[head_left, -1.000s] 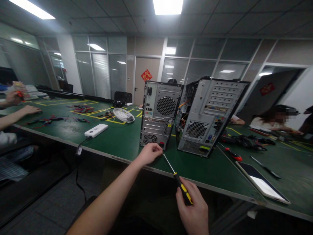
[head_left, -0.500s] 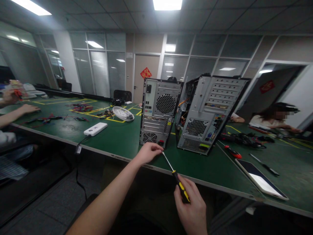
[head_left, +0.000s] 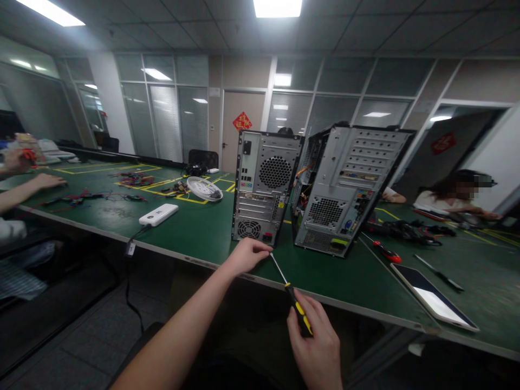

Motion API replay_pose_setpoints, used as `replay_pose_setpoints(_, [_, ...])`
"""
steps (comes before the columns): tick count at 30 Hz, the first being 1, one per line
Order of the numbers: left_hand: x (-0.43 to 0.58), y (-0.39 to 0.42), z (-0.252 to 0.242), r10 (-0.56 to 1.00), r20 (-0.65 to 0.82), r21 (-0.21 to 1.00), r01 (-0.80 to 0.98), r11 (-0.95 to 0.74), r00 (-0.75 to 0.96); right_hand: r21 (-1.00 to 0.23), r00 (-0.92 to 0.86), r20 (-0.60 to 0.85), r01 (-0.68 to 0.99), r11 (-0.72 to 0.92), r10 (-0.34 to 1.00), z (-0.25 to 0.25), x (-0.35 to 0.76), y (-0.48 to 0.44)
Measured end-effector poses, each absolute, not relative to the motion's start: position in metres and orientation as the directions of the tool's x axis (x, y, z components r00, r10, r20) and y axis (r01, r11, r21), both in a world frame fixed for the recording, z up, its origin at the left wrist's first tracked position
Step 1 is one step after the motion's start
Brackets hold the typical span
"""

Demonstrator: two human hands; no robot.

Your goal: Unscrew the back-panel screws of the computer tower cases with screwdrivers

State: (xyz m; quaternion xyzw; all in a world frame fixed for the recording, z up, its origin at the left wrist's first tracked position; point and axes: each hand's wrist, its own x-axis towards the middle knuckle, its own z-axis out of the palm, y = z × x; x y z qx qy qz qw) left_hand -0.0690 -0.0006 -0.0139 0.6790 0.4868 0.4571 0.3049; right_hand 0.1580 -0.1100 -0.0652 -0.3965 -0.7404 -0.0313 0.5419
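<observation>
In the head view, my right hand (head_left: 319,338) is wrapped round the black and yellow handle of a screwdriver (head_left: 299,310). Its metal shaft points up and left to the fingertips of my left hand (head_left: 247,254). Those fingers are pinched together at the screwdriver's tip; whatever they hold there is too small to make out. Just behind my left hand stands an upright computer case (head_left: 268,184), its rear panel with fan grille and ports facing me. A second computer case (head_left: 349,195), slightly tilted in view, stands to its right with its left side open.
On the green table (head_left: 203,233) lie a red and black screwdriver (head_left: 388,252), a dark slim tool (head_left: 439,273) and a tablet (head_left: 434,298) at right. Left are a white power strip (head_left: 158,214), a white basket (head_left: 204,188) and wires. Other people sit at both sides.
My right hand and the screwdriver handle have shifted very slightly left. My left hand stays pinched at the tip, and both computer cases stand as before.
</observation>
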Motion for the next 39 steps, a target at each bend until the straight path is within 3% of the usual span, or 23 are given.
replay_pose_setpoints(39, [-0.0667,-0.0001,-0.0135,0.937,0.324,0.828,0.440,-0.348,0.132,-0.428,-0.120,0.761,0.646,0.632,0.638,-0.0641,0.1514,-0.1124])
